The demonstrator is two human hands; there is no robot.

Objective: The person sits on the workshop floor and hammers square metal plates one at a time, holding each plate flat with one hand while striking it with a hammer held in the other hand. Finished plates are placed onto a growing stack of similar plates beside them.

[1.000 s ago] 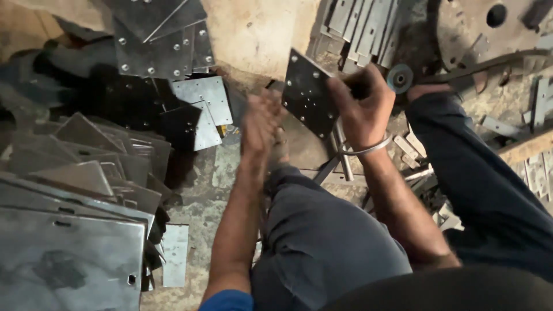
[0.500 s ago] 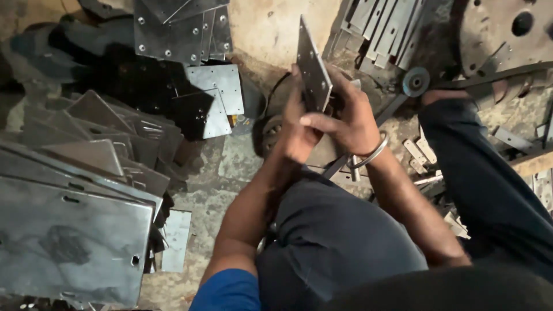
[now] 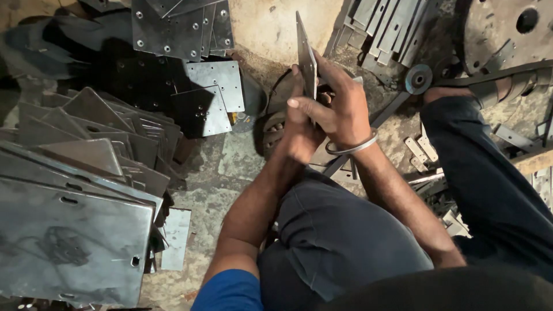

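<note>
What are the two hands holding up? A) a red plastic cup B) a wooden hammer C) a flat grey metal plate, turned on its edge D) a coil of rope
C: both the left hand and the right hand clasp a flat grey metal plate that stands edge-on above the person's lap.

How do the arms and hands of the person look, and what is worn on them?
Both hands are bare, without gloves. The left arm has a short blue sleeve at the upper arm and a bare forearm. The right arm is bare, with a thin silver metal bangle around the wrist.
</note>
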